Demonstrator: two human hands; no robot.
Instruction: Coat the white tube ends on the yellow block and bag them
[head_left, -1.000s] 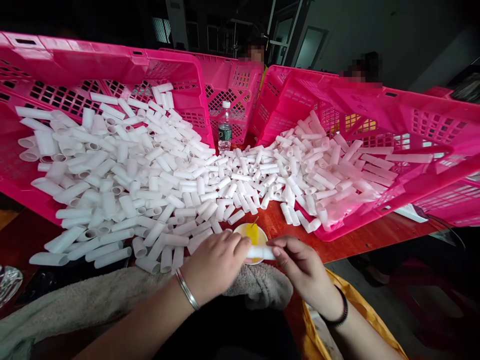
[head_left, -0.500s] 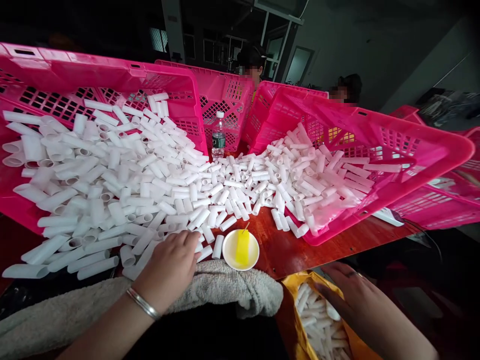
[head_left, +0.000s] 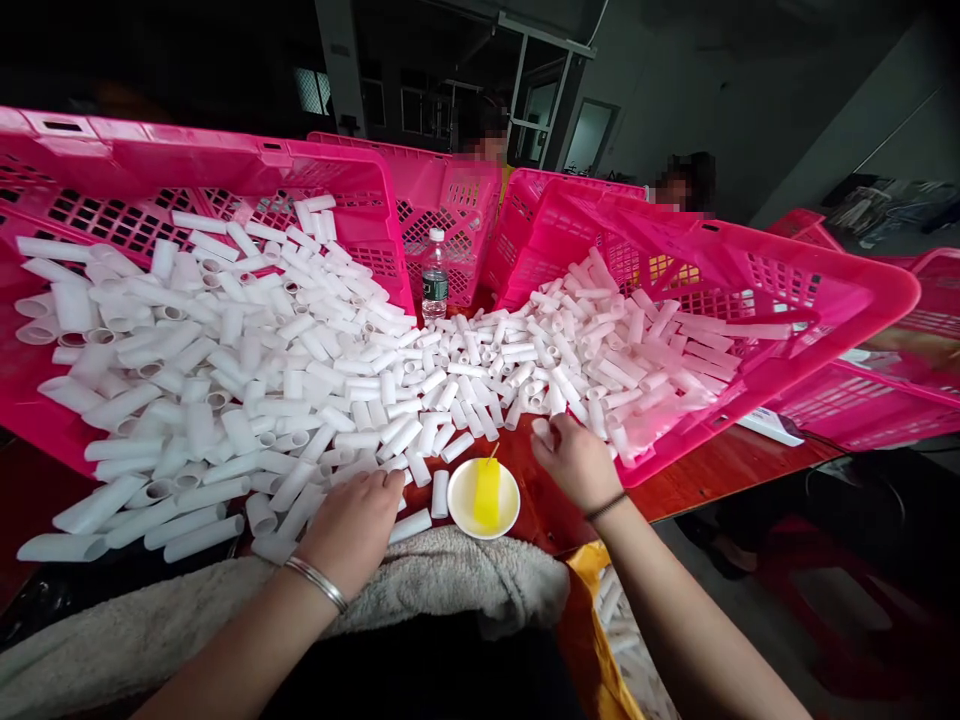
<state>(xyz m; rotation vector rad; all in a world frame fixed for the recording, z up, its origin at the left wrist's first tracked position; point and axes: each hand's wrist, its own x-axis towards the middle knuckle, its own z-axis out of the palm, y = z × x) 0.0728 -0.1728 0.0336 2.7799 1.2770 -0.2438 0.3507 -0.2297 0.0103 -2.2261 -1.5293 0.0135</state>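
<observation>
My left hand [head_left: 358,530], with a silver bangle at the wrist, is closed at the near edge of a heap of short white tubes [head_left: 225,390]. A white tube [head_left: 411,527] sticks out from beside its thumb; the grip itself is mostly hidden. Over the red table, my right hand [head_left: 576,462] pinches what looks like a small white tube [head_left: 541,430] in front of the right-hand part of the heap. Between both hands stands a small white bowl [head_left: 460,510] holding a yellow block [head_left: 487,493] with a thin stick in it.
Pink crates [head_left: 352,165] tipped toward me hold tubes on the left and right. A water bottle [head_left: 435,277] stands between them. A grey towel [head_left: 480,572] lies along the table edge, and a yellow sack [head_left: 589,600] of white tubes is below right. Two people sit behind the crates.
My right hand has moved from above the sack up and left to the tubes on the table. My left hand stays near the bowl; the tube beside it has shifted slightly toward me.
</observation>
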